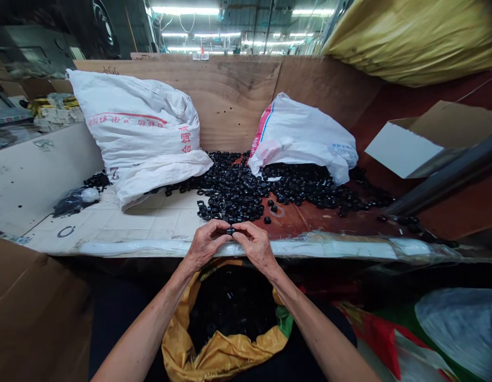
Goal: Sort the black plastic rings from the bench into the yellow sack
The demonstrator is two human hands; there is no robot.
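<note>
Between the fingertips of both hands is a small black cylindrical part [230,231], held over the bench's front edge. My left hand [206,244] pinches it from the left, and my right hand [256,245] pinches it from the right. Just beyond my fingers lies a wide heap of small black plastic parts [246,191], spread over the bench top. Below my wrists an open yellow woven sack [178,345] holds many more black pieces; its inside is dark.
Two white woven sacks, one at left [142,122] and one at right [305,132], rest on the bench against a wooden board [234,101]. A cardboard box [421,143] and a dark metal bar [448,175] stand at right. A yellow sack [413,42] hangs over the upper right.
</note>
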